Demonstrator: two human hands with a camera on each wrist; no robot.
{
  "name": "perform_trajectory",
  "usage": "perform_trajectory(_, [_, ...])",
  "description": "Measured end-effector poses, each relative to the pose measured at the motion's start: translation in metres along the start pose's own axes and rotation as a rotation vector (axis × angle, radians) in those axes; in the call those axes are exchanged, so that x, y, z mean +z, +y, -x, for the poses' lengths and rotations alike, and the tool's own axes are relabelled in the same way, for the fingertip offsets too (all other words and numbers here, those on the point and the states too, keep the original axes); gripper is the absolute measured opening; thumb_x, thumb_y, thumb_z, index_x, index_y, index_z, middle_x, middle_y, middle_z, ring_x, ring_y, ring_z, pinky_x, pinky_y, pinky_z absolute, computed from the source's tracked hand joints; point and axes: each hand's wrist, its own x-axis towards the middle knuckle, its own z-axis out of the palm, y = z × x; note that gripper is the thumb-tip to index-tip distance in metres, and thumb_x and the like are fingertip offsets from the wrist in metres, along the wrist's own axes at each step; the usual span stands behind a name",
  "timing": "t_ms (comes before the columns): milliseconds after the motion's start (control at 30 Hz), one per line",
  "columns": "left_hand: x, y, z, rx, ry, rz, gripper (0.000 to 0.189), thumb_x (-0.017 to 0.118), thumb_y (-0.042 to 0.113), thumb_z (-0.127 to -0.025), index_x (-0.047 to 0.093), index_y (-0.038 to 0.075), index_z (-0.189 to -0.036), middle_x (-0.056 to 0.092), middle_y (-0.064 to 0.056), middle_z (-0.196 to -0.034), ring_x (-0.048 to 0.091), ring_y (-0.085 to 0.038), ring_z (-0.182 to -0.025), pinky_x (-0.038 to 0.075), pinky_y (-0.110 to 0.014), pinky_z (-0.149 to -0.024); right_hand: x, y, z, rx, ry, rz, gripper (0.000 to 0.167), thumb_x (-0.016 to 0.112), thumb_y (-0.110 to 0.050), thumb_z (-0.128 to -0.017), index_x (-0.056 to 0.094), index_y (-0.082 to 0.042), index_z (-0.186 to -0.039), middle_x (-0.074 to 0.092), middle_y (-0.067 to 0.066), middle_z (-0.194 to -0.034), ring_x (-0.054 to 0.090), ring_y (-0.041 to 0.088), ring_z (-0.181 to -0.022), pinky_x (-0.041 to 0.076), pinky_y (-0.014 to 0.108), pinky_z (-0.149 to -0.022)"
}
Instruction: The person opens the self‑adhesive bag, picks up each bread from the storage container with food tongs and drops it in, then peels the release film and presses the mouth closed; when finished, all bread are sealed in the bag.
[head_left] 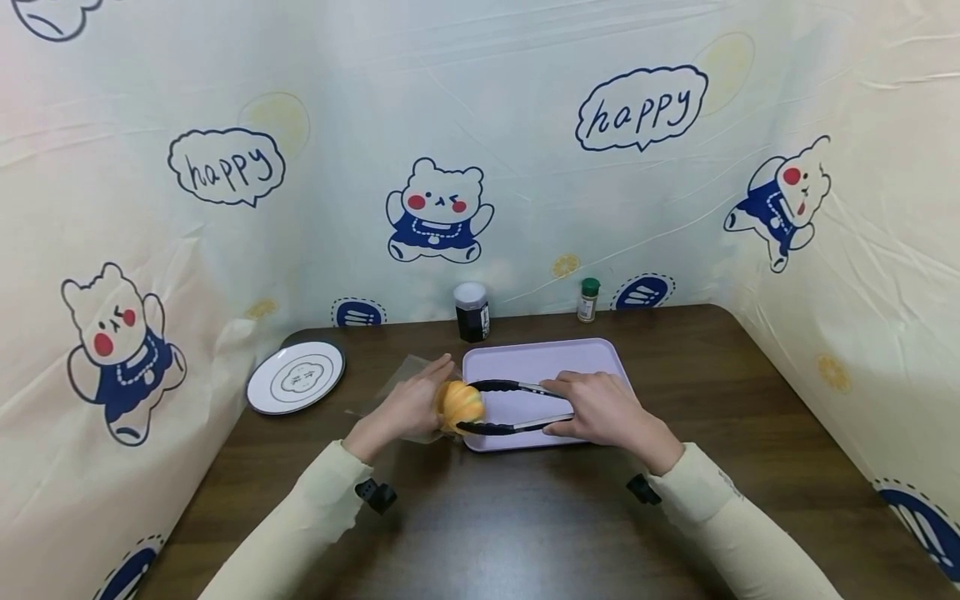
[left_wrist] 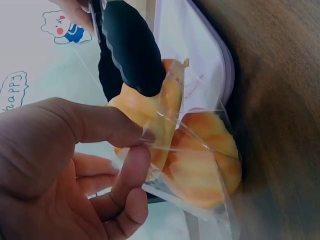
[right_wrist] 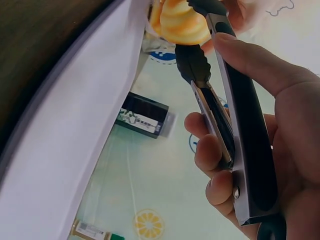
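Note:
My left hand [head_left: 408, 404] pinches the edge of a clear plastic bag [head_left: 411, 368] between thumb and forefinger. Two golden bread rolls show in the left wrist view: an upper roll [left_wrist: 145, 107] at the bag's mouth and a lower roll [left_wrist: 197, 165] behind the clear film. My right hand [head_left: 603, 408] holds metal tongs [right_wrist: 247, 125] with black scalloped tips, its thumb on one arm and its fingers curled round the other. The tong tips stand on either side of the upper roll; whether both press on it I cannot tell. Beneath the tongs lies a pale purple tray [head_left: 547, 354].
A white plate [head_left: 262, 387] with a line drawing lies at the table's far left. Behind the tray stand a dark jar [head_left: 472, 321] with a whitish lid and a small green-capped shaker [head_left: 588, 302]. Printed cloth hangs round the wooden table [head_left: 525, 517].

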Motion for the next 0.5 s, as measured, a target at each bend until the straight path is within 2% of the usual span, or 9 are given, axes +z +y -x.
perform_trajectory(67, [0.0,0.0,0.001,0.015,-0.008,0.0,0.089,0.077,0.01,-0.077,0.034,0.004,-0.154,0.025,-0.007,-0.166,0.051,-0.033,-0.136,0.053,-0.037,-0.072,-0.002,-0.002,-0.001,-0.008,-0.003,0.008,0.064,0.076,-0.059,-0.079,0.068,-0.019,-0.128,0.073,0.003,-0.113,0.064,0.014,-0.072,0.057,0.033,-0.066])
perform_trajectory(200, [-0.001,0.002,0.004,0.05,-0.019,0.002,0.091,0.078,0.011,-0.077,0.032,0.005,-0.155,0.024,-0.006,-0.166,0.05,-0.03,-0.137,0.053,-0.042,-0.083,-0.006,-0.006,-0.003,0.0,-0.024,-0.007,0.063,0.076,-0.058,-0.079,0.069,-0.018,-0.127,0.073,0.003,-0.112,0.059,0.011,-0.068,0.055,0.032,-0.063])
perform_trajectory(233, [-0.001,0.004,0.005,0.055,-0.023,0.005,0.092,0.078,0.01,-0.076,0.032,0.006,-0.156,0.024,-0.005,-0.167,0.051,-0.029,-0.136,0.052,-0.041,-0.08,-0.006,-0.007,-0.004,0.008,-0.03,-0.02,0.062,0.076,-0.058,-0.079,0.069,-0.018,-0.126,0.073,0.003,-0.112,0.058,0.011,-0.068,0.055,0.032,-0.064])
perform_trajectory(500, [-0.002,0.012,0.01,0.116,-0.036,0.018,0.09,0.082,0.012,-0.076,0.036,0.008,-0.154,0.027,-0.006,-0.165,0.048,-0.032,-0.139,0.054,-0.046,-0.086,-0.006,-0.011,-0.007,0.117,-0.07,-0.073,0.061,0.077,-0.057,-0.079,0.071,-0.015,-0.123,0.073,0.004,-0.103,0.053,0.013,-0.068,0.05,0.032,-0.062])
